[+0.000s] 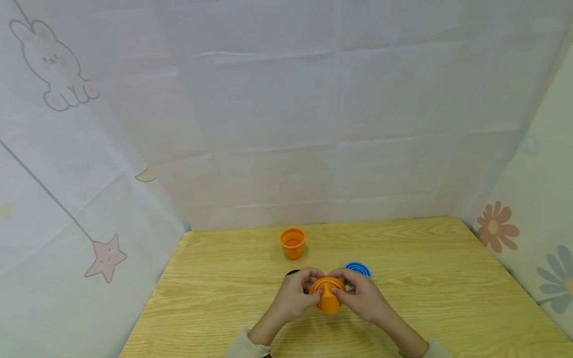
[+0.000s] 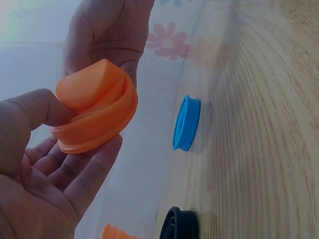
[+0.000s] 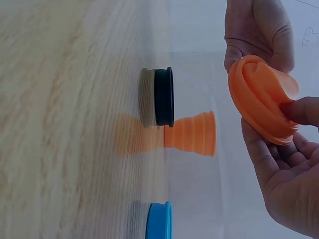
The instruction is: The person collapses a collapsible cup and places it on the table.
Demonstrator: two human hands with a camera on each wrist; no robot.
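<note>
Both hands hold one orange collapsible cup [image 1: 330,299] above the table's near part. It is partly folded, its base end bulging out and its side creased, as the left wrist view shows. My left hand [image 1: 292,297] grips its left side, thumb pressed into the soft wall and fingers under the rim. On the opposite side my right hand [image 1: 363,297] pinches it the same way, thumb on the wall [image 3: 266,94]. Just beyond the hands lie a flattened blue collapsible cup [image 1: 359,268] and a flattened black one [image 3: 163,97], mostly hidden by the left hand in the head view.
A second orange cup [image 1: 293,243], fully extended, stands upright farther back on the wood-grain table [image 1: 215,278]. Pale cloth [image 1: 268,124] with printed figures hangs behind the table and along both sides.
</note>
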